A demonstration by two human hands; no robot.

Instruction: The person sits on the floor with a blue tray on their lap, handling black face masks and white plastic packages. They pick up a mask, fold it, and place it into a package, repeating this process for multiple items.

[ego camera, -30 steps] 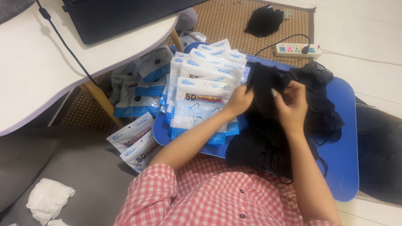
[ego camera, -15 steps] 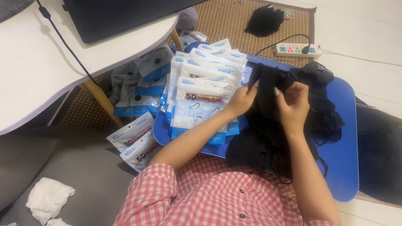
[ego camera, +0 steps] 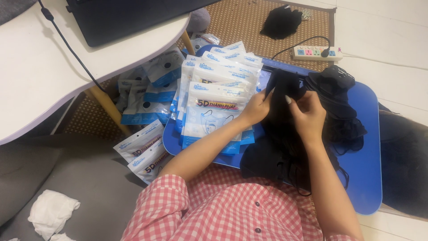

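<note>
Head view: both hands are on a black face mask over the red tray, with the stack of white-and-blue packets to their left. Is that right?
Not quite: the tray is blue, not red, as the head view shows. The rest holds: the left hand and the right hand are both on a black face mask over the tray, and the stack of white-and-blue packets lies to their left.

We see a fanned stack of flat white-and-blue pouches on the blue tray. More pouches lie heaped under the white worktop, and two pouches rest on the grey cushion.
</note>
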